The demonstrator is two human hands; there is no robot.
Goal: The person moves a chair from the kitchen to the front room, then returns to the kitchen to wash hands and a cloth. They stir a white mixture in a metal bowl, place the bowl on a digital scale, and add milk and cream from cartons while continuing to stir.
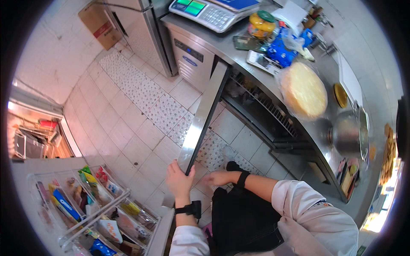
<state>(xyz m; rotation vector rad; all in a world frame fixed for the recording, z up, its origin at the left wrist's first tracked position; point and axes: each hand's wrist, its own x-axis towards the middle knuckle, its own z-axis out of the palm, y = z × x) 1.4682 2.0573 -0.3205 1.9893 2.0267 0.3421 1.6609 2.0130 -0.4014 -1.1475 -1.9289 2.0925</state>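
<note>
My left hand (pixel 180 180) grips the outer end of a stainless-steel door (pixel 203 113) that stands swung out from an under-counter refrigerator (pixel 246 102). Wire shelves (pixel 266 104) with bagged goods show inside the cabinet. My right hand (pixel 219 178) hangs low in front of my dark apron (pixel 243 220), a short way right of the door's end. It is blurred and no object shows in it; how its fingers are set is unclear. A pale round slab (pixel 302 91) wrapped in clear plastic lies on the steel counter (pixel 221 41) above the opening.
The counter holds a digital scale (pixel 214 14), a yellow jar with a green lid (pixel 262 24), a blue bag (pixel 283 48) and a metal pot (pixel 349 134). Clear bins of packaged goods (pixel 96 204) stand at lower left. A cardboard box (pixel 101 27) stands by the far wall.
</note>
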